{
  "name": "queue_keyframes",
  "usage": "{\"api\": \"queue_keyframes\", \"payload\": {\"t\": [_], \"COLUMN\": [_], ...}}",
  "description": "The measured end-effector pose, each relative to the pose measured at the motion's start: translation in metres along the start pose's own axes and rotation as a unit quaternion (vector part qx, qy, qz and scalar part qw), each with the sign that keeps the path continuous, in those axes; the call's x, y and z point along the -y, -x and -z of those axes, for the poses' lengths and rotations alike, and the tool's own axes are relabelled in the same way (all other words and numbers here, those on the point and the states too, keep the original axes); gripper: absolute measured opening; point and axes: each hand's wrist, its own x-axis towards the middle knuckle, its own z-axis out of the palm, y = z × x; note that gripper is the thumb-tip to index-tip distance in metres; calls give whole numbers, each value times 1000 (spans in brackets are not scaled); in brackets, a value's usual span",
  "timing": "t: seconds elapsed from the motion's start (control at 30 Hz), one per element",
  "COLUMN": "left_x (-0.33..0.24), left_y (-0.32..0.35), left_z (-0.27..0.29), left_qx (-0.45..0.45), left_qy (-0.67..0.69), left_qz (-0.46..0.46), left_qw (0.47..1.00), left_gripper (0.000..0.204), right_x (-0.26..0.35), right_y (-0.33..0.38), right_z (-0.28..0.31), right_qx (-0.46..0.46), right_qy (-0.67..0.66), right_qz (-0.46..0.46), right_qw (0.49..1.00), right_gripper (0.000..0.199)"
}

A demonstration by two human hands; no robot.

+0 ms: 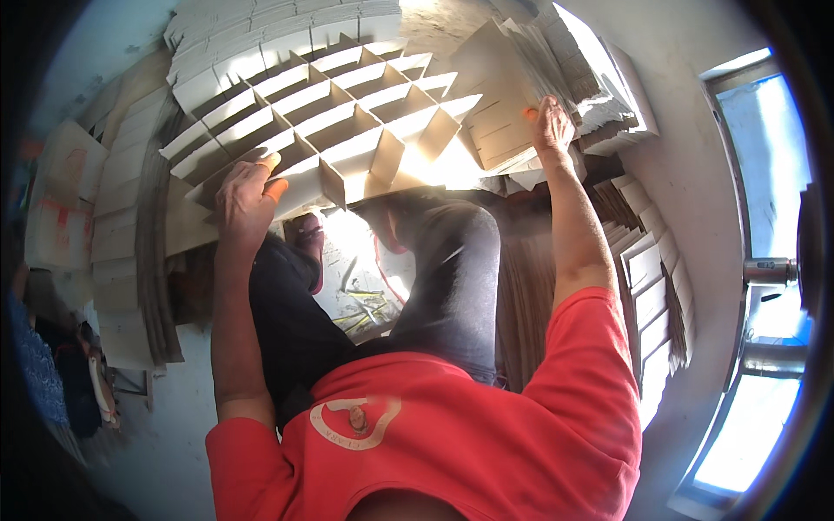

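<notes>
A cardboard divider grid (pixel 339 113) of interlocked slotted strips stands in front of me, its cells facing up. My left hand (pixel 246 198) is at the grid's near left corner, fingers curled over a strip, with orange covers on the thumb and a fingertip. The other fingertips are partly hidden. Right of the grid, my right hand (pixel 552 128) grips the edge of a pile of flat slotted cardboard sheets (pixel 497 104). Its thumb also carries an orange cover, and whether it holds one sheet or several is hidden.
Stacked pale cardboard strips (pixel 252 43) rise behind the grid. Tall cardboard piles stand at the left (pixel 122 234) and lower right (pixel 647 269). My knees are under the work surface, with scraps (pixel 365 308) on the floor between them. A bright window (pixel 764 174) is at far right.
</notes>
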Motion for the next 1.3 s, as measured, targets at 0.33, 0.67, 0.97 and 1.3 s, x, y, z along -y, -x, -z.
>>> {"api": "queue_keyframes", "payload": {"t": [0.33,0.67,0.97,1.3], "left_x": [31,39,40,44], "left_y": [38,41,41,42], "left_z": [33,23,25,21], "left_qx": [-71,-83,-89,-105], "left_qy": [-120,96,109,136], "left_qz": [-8,61,47,67], "left_qw": [990,990,989,983], "left_gripper": [46,20,18,16], "right_x": [106,249,294,323], "right_y": [13,69,86,97], "right_z": [136,180,177,174], "right_qx": [-263,-121,-48,176], "right_qy": [-317,-484,-452,-468], "right_qz": [151,310,334,319], "right_qw": [898,809,825,805], "right_gripper": [30,40,48,14]}}
